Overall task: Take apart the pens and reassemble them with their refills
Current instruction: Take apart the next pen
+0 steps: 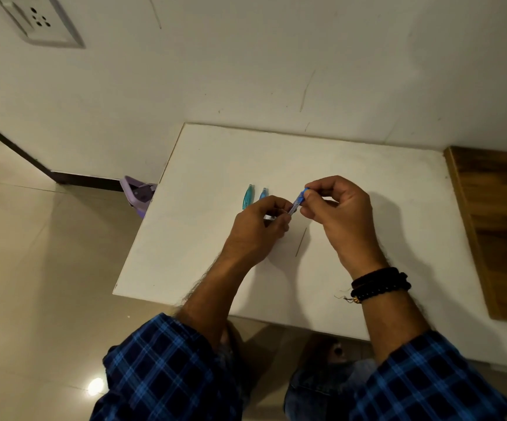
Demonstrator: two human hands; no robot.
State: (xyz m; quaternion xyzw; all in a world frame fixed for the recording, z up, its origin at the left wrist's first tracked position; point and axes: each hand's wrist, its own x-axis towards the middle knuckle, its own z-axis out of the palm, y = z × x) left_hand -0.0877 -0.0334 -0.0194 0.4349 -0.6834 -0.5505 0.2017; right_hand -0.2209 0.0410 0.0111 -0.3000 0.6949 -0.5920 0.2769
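Observation:
Above the middle of the white table (203, 244), both hands hold one blue pen (297, 203). My left hand (261, 229) pinches its lower, clear end. My right hand (337, 214) grips the blue upper end with thumb and fingers. A thin refill (301, 242) lies on the table just below the hands. Two pen parts lie side by side to the left of the hands: a teal cap (248, 196) and a blue cap (263, 194); my left hand hides their lower ends.
The table stands against a white wall. A wooden surface (498, 226) adjoins it on the right. A purple object (138, 194) sits on the tiled floor by the table's left edge. A wall socket (38, 21) is at the upper left.

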